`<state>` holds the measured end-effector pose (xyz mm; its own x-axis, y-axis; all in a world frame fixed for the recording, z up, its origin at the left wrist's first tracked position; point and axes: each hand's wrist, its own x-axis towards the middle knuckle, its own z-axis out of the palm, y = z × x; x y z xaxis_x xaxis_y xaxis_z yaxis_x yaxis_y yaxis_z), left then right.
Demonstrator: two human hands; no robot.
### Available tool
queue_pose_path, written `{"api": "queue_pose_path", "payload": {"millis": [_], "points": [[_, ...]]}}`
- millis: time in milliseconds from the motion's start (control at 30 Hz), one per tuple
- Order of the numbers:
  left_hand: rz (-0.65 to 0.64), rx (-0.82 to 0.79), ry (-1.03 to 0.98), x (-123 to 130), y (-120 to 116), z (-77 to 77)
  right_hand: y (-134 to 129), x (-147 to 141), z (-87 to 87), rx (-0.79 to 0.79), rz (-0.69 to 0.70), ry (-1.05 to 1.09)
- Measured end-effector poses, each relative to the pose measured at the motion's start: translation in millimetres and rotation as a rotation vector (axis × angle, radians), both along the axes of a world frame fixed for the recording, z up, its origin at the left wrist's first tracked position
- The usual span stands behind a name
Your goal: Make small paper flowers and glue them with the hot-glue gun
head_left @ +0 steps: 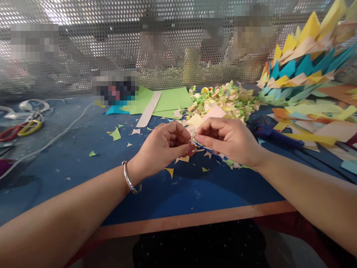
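Note:
My left hand (164,147), with a silver bangle at the wrist, is closed in a pinch over the middle of the table. Whatever lies between its fingertips is too small to make out. Close against it, my right hand (225,141) is closed around a thin blue stick (209,149), whose tip reaches the left fingertips. Small paper scraps, among them a yellow-orange one (170,172), lie under and around both hands. Just beyond the hands is a heap of small folded and curled paper pieces (223,98) in green, yellow and cream.
Green paper sheets (173,98) and a pale strip (150,109) lie behind. At left are scissors (30,127), white earphones (26,105) and a cable. A blue glue gun (279,136), paper strips (326,126) and a tall folded-paper construction (304,67) stand right. Perforated metal (178,44) closes the back.

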<state>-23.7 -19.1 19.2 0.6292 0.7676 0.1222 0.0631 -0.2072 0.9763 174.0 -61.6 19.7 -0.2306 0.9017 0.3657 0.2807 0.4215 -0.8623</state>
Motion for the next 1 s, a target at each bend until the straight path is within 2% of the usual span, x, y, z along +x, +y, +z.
{"api": "queue_pose_path", "payload": {"millis": [333, 700, 1000], "points": [[-0.027, -0.007, 0.011, -0.3, 1.3, 0.6, 0.4, 0.5, -0.6, -0.005, -0.002, -0.004], [-0.06, -0.123, -0.028, 0.2, -1.0, 4.6, 0.4, 1.9, -1.5, -0.017, -0.016, -0.029], [-0.091, -0.143, -0.034, -1.2, -0.4, 3.6, 0.5, 1.0, -2.3, -0.021, 0.014, -0.003]]}}
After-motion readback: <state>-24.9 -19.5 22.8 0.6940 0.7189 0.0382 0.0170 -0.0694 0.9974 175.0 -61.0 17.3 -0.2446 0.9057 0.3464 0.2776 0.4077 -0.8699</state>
